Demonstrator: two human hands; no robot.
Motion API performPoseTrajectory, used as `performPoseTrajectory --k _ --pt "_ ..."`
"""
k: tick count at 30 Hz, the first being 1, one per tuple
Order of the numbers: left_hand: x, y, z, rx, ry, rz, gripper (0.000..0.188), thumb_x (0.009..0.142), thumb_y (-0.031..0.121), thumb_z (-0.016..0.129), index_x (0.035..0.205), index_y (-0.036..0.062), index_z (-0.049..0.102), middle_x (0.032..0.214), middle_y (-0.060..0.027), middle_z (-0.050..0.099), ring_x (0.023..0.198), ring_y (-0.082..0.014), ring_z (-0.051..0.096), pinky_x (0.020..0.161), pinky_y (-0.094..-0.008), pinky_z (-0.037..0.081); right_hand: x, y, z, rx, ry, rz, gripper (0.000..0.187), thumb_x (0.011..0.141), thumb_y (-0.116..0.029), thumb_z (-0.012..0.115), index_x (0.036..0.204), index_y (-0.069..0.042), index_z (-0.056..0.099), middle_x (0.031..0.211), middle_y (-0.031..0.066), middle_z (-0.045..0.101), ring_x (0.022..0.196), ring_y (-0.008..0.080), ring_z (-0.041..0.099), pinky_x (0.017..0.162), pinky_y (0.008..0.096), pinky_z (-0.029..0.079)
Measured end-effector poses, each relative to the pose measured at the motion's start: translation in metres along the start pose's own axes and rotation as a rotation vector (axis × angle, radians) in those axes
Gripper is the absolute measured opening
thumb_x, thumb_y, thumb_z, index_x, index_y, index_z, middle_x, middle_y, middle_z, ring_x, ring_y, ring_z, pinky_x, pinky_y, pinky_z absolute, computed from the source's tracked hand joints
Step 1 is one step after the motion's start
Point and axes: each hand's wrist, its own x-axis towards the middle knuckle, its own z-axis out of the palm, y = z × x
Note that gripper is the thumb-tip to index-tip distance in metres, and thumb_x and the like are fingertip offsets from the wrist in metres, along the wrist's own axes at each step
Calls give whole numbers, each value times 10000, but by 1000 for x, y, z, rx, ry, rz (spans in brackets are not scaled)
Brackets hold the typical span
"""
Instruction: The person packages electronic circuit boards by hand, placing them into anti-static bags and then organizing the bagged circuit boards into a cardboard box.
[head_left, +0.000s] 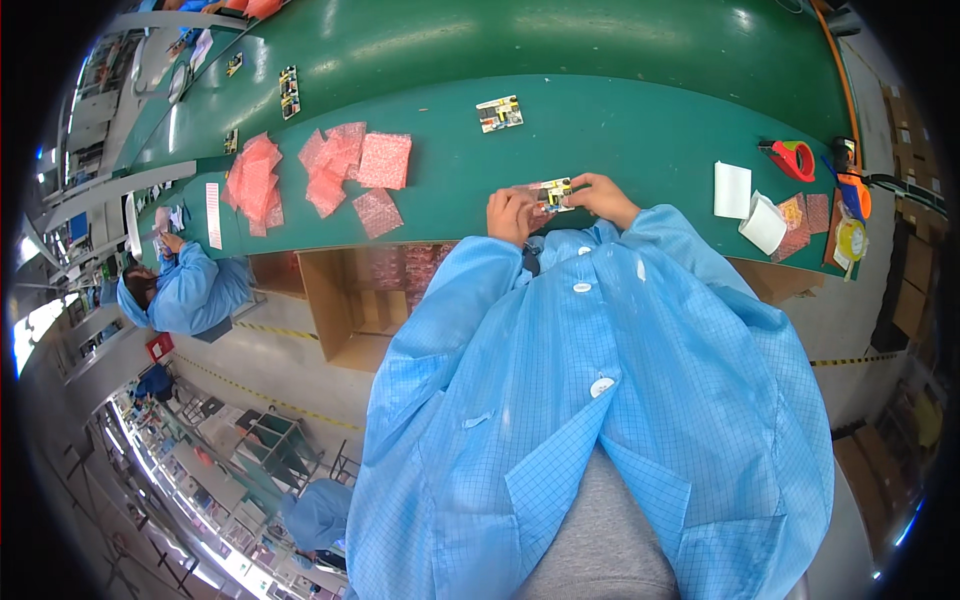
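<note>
Close in front of my body, at the near edge of the green bench, a small circuit board (pixel 556 194) with yellow and dark parts is between my two hands. My right hand (pixel 606 198) pinches its right end. My left hand (pixel 511 214) is closed at the other end, on what looks like a pink bubble bag (pixel 539 214) around that end of the board; the fingers partly hide it. Another circuit board (pixel 500 114) lies farther off on the bench, straight ahead.
Pink bubble bags (pixel 385 160) lie in piles to the left. Tape dispensers (pixel 793 160) and white paper (pixel 732 190) sit on the right. An open cardboard box (pixel 345 345) stands below the bench edge. More boards (pixel 290 92) rest on the far strip. A co-worker (pixel 195 290) sits at far left.
</note>
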Motion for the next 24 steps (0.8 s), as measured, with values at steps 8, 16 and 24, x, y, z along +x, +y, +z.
performPoseTrajectory --k 8,16,24 --pt "11 12 0 44 0 -88 66 785 102 681 850 113 677 996 -99 562 950 -315 533 814 -426 429 8 20 2 -180 51 -446 432 786 -91 751 1171 -58 557 931 63 689 674 103 559 590 276 445" --pt "19 10 -6 71 49 -187 77 800 95 665 873 113 682 1002 -93 575 963 -313 537 826 -420 423 -9 -8 8 -295 109 -489 456 768 -87 758 1189 -70 581 951 70 712 621 88 508 563 270 437" --pt "25 20 -11 110 -13 -2 91 811 103 660 898 125 672 1032 -72 585 1010 -304 530 869 -440 399 -3 -14 12 8 49 -62 420 770 -86 761 1145 -11 588 925 101 708 686 116 574 611 265 464"
